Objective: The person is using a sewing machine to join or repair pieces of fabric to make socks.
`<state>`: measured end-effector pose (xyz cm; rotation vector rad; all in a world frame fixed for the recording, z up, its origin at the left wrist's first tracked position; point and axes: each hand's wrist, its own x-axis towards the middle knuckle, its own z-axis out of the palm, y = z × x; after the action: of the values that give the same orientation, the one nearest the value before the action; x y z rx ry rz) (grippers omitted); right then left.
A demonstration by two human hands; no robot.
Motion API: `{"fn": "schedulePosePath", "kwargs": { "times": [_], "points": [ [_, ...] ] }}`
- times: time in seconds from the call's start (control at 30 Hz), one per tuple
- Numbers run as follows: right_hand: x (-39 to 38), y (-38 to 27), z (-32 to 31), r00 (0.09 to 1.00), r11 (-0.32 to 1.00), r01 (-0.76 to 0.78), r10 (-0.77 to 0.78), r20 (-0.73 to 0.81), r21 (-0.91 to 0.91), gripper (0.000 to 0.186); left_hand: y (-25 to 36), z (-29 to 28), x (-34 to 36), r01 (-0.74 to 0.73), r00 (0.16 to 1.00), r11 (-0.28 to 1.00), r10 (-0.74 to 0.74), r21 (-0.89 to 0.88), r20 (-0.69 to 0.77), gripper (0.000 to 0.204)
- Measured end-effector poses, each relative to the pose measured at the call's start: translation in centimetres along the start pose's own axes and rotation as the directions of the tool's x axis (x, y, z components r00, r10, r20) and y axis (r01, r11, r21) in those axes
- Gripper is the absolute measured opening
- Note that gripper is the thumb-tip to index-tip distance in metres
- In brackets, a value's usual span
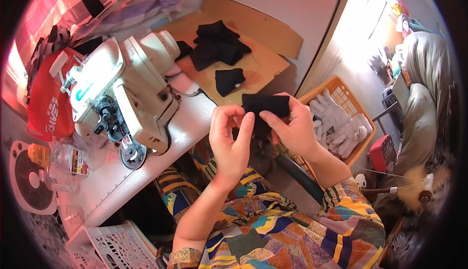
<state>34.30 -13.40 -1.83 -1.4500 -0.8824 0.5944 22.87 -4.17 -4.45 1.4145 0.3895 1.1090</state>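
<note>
A small folded piece of black fabric is held up between my hands, above my lap. My right hand pinches it, thumb pressed on the near face and fingers behind. My left hand has curled fingers at the fabric's left edge, with the thumb pointing up beside it; part of its grip is hidden. Beyond my hands, one similar black piece lies alone on a cardboard sheet. Farther back is a loose pile of black pieces.
A pale sewing machine stands left on the white table. An orange basket of white gloves sits to my right. A red bag, a round fan-like grille and a white plastic crate are at the left.
</note>
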Motion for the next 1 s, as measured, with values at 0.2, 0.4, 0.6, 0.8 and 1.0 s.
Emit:
{"fn": "schedulePosePath", "kwargs": {
  "times": [0.2, 0.4, 0.6, 0.8, 1.0],
  "points": [
    [-1.3, 0.8, 0.1, 0.947, 0.824, 0.318, -0.297, 0.121, -0.469, 0.064, 0.8, -0.4, -1.5, 0.304, 0.952, 0.893, -0.3, -0.332, 0.065, 0.009],
    [-2.5, 0.0, -0.7, 0.962, 0.877, 0.273, -0.235, 0.142, -0.395, 0.096, 0.8, -2.6, -1.5, 0.424, 0.898, 0.678, -0.4, -0.601, 0.182, 0.013],
    [-3.2, -0.7, -0.7, 0.802, 0.708, 0.582, -0.581, 0.138, -0.4, 0.062, 1.4, -3.6, -2.1, 0.447, 0.883, 0.645, -0.429, -0.62, 0.189, 0.02],
    [-3.9, -0.9, 0.7, 0.804, 0.746, 0.594, -0.54, 0.249, -0.299, 0.045, 1.8, -4.1, -2.6, 0.425, 0.9, 0.61, -0.36, -0.669, 0.244, 0.028],
    [-3.9, -1.0, 0.0, 0.886, 0.862, 0.406, -0.289, 0.363, -0.304, 0.043, 3.0, -4.9, -2.3, 0.362, 0.929, 0.656, -0.198, -0.662, 0.312, 0.039]
  ]
}}
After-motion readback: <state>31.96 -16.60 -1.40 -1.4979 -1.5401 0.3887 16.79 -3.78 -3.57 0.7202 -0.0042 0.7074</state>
